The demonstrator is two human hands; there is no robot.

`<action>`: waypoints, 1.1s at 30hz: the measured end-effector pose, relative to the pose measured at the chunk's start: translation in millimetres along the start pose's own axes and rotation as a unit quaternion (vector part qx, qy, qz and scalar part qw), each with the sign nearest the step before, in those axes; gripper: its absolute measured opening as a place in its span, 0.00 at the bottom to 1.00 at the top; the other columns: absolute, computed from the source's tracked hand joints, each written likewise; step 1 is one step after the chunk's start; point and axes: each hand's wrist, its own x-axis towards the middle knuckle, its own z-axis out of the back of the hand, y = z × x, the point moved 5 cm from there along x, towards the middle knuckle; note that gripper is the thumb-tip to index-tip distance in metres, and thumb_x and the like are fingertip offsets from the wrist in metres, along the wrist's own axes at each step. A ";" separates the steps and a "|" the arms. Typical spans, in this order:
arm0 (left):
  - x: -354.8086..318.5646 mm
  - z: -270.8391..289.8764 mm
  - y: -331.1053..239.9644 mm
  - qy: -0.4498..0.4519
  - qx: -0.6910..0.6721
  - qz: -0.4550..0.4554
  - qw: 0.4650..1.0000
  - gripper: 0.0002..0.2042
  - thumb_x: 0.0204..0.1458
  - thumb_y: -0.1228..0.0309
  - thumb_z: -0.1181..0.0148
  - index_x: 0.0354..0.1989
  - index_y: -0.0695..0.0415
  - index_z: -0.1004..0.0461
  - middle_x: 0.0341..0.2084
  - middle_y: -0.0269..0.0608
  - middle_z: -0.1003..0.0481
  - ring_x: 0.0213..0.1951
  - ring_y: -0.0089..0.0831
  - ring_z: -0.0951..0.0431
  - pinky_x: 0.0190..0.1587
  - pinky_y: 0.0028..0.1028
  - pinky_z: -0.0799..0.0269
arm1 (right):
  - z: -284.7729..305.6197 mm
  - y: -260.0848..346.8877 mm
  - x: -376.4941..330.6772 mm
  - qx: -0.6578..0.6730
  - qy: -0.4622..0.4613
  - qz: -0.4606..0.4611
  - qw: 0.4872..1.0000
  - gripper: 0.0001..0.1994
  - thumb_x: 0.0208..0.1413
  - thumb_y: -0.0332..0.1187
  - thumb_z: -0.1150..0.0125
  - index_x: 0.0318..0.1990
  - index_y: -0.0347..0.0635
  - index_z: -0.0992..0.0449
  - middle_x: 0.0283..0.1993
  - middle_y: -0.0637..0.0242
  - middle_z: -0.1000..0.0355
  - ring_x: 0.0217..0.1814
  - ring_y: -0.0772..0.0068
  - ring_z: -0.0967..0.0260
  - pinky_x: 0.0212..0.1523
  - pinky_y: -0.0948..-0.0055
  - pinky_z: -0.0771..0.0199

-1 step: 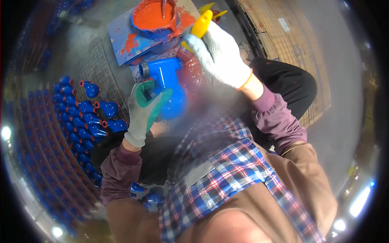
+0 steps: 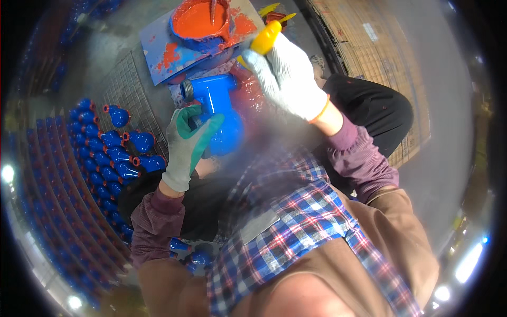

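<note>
My left hand (image 2: 187, 142), in a pale glove with a green palm, grips a glossy blue casting (image 2: 224, 119). The casting has a threaded neck at its upper left and a rounded lower body; its lower right is blurred. Up and to the right, my right hand (image 2: 293, 79) wears a white knit glove with an orange cuff edge. It is closed round a yellow-handled tool (image 2: 266, 37), whose working end I cannot make out. A paint-smeared pot (image 2: 202, 39) of orange-red paint stands beyond the casting, with a thin stick or handle standing in it.
Under the pot lies a paint-spattered board (image 2: 163, 66). Several blue castings with red-orange rims (image 2: 141, 141) crowd the floor at left, beside a wire mesh rack (image 2: 127, 84). Wooden slatted boards (image 2: 369, 58) lie at right. More yellow handles (image 2: 269, 9) lie behind my right hand.
My right hand has shifted slightly down and to the right, and the yellow handle has tilted further to the right. My left hand and the blue casting have barely moved.
</note>
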 end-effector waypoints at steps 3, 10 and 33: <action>4.0 4.1 8.5 0.002 -0.050 0.049 0.998 0.29 0.37 0.64 0.23 0.46 0.66 0.27 0.38 0.41 0.27 0.36 0.27 0.26 0.37 0.29 0.28 | -2.0 15.1 -17.7 0.005 -0.037 -0.005 0.999 0.08 0.55 0.33 0.36 0.39 0.43 0.26 0.32 0.59 0.31 0.32 0.55 0.29 0.32 0.65 0.28; 2.3 -4.9 3.6 0.073 0.071 -0.229 0.968 0.38 0.29 0.66 0.24 0.55 0.61 0.29 0.47 0.47 0.25 0.45 0.41 0.22 0.47 0.35 0.25 | 1.3 34.4 -47.5 -0.021 -0.051 0.013 0.998 0.15 0.49 0.32 0.30 0.45 0.47 0.23 0.37 0.61 0.26 0.36 0.57 0.26 0.34 0.66 0.26; -5.9 -3.1 36.9 0.203 -0.029 -0.163 0.965 0.30 0.58 0.59 0.45 0.67 0.56 0.43 0.59 0.51 0.33 0.54 0.46 0.26 0.47 0.45 0.23 | 47.5 29.1 -59.1 0.013 0.039 0.068 0.997 0.15 0.51 0.27 0.38 0.48 0.44 0.25 0.43 0.57 0.25 0.39 0.56 0.24 0.39 0.66 0.24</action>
